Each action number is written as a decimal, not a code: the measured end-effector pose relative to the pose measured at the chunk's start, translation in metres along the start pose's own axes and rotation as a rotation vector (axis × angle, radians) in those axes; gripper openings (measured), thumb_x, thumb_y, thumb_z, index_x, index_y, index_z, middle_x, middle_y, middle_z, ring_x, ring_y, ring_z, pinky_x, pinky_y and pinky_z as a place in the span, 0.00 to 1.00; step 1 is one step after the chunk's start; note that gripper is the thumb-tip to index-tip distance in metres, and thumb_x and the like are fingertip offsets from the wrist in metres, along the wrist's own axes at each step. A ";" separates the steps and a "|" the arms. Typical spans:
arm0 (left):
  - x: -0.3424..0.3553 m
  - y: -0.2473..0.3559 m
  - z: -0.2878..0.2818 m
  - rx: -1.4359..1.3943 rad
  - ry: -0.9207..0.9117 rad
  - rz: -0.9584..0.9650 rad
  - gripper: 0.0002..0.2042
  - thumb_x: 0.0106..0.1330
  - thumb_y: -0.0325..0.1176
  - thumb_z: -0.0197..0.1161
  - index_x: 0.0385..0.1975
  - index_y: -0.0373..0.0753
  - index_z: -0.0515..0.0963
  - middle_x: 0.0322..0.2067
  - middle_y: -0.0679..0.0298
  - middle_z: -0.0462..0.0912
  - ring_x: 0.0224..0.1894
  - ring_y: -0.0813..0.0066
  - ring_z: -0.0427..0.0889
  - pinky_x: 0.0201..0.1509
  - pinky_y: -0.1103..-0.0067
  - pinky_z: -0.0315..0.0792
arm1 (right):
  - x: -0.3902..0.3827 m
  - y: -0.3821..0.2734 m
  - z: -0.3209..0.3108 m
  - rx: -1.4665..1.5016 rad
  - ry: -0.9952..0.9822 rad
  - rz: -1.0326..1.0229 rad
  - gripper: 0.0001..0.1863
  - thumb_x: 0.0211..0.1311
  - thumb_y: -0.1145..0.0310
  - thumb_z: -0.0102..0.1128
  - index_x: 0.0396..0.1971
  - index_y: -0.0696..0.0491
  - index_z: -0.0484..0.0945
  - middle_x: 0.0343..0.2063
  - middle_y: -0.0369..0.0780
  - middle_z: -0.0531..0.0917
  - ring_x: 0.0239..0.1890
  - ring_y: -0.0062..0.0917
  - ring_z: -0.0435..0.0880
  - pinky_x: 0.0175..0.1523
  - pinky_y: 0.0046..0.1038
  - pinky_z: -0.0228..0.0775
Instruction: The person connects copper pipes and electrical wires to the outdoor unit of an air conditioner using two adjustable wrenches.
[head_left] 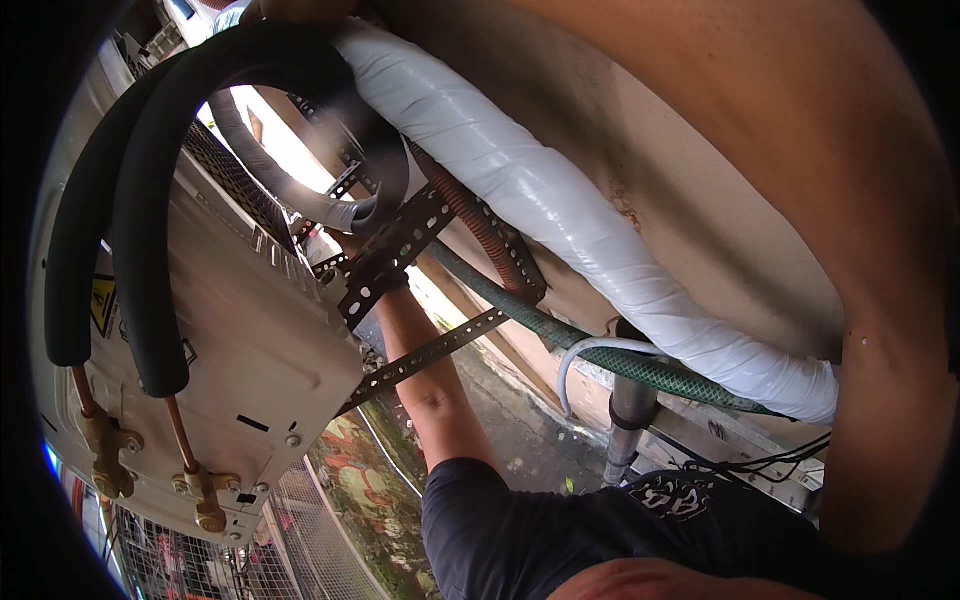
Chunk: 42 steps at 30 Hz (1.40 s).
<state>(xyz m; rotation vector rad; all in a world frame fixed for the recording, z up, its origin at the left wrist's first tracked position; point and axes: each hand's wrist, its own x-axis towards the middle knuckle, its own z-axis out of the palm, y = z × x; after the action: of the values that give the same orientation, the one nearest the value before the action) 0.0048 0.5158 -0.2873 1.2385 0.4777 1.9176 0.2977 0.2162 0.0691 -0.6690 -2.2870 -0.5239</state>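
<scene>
My left arm reaches up from the lower edge; my left hand (345,242) is mostly hidden behind a black perforated metal bracket (405,240), its grip unclear. My right arm curves close along the right side; what seems my right hand (300,10) is mostly cut off at the top, by two black foam-insulated pipes (145,280) looping down to brass valves (205,490) on a beige outdoor unit (255,350). A thick white-wrapped pipe bundle (540,200) crosses diagonally beside a corrugated orange conduit (480,230). A grey hose (335,210) loops behind the bracket.
The stained wall (720,230) rises behind the bundle. A green braided hose (640,368), a grey upright pipe (625,420) and black cables (750,460) lie below it. Wire mesh (160,540) and mottled ground (370,480) show beneath the unit.
</scene>
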 end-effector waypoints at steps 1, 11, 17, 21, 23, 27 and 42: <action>0.011 0.000 0.004 0.012 -0.012 -0.007 0.20 0.78 0.42 0.58 0.60 0.34 0.71 0.49 0.55 0.82 0.53 0.62 0.82 0.65 0.62 0.76 | -0.001 -0.003 0.001 -0.006 -0.003 0.009 0.16 0.66 0.63 0.66 0.53 0.48 0.84 0.48 0.46 0.87 0.51 0.36 0.88 0.54 0.42 0.77; 0.039 0.016 0.014 0.104 -0.061 -0.050 0.21 0.78 0.44 0.56 0.60 0.34 0.71 0.49 0.54 0.82 0.53 0.61 0.82 0.64 0.62 0.77 | -0.004 -0.001 0.007 0.002 -0.022 0.024 0.16 0.65 0.64 0.65 0.52 0.48 0.84 0.48 0.47 0.87 0.52 0.37 0.87 0.55 0.42 0.77; 0.044 0.019 0.031 0.129 -0.098 -0.076 0.22 0.78 0.45 0.55 0.60 0.33 0.71 0.49 0.53 0.82 0.53 0.61 0.83 0.64 0.62 0.77 | -0.004 0.008 0.005 -0.011 -0.019 0.064 0.16 0.65 0.64 0.65 0.52 0.49 0.84 0.49 0.47 0.87 0.52 0.38 0.87 0.55 0.42 0.77; 0.039 0.034 0.009 0.161 -0.075 -0.077 0.23 0.78 0.46 0.55 0.60 0.33 0.70 0.49 0.53 0.82 0.53 0.60 0.83 0.63 0.61 0.77 | -0.004 0.002 0.009 0.008 -0.025 0.053 0.16 0.64 0.65 0.65 0.52 0.49 0.84 0.49 0.48 0.87 0.52 0.39 0.87 0.55 0.42 0.77; 0.045 0.035 0.020 0.160 -0.097 -0.079 0.23 0.78 0.47 0.54 0.60 0.33 0.70 0.49 0.52 0.82 0.53 0.60 0.83 0.63 0.61 0.77 | 0.000 0.005 0.006 -0.004 -0.023 0.073 0.16 0.64 0.65 0.65 0.52 0.49 0.84 0.49 0.48 0.87 0.53 0.39 0.86 0.55 0.42 0.78; 0.044 0.027 0.037 0.151 -0.114 -0.087 0.23 0.78 0.47 0.54 0.60 0.33 0.70 0.49 0.52 0.82 0.53 0.60 0.83 0.63 0.61 0.77 | -0.003 0.013 0.004 -0.038 -0.013 0.101 0.16 0.64 0.65 0.65 0.52 0.49 0.84 0.49 0.48 0.87 0.53 0.39 0.86 0.55 0.42 0.78; 0.017 0.047 0.014 0.228 -0.058 -0.088 0.26 0.79 0.51 0.51 0.60 0.33 0.70 0.49 0.51 0.82 0.53 0.58 0.83 0.62 0.61 0.78 | -0.010 0.026 -0.002 0.020 0.002 0.118 0.16 0.63 0.66 0.64 0.51 0.49 0.84 0.50 0.49 0.86 0.54 0.41 0.85 0.55 0.42 0.78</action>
<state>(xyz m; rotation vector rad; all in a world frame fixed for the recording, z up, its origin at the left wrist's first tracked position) -0.0058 0.4987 -0.2390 1.3897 0.7240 1.7854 0.3206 0.2321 0.0681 -0.7873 -2.2320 -0.4447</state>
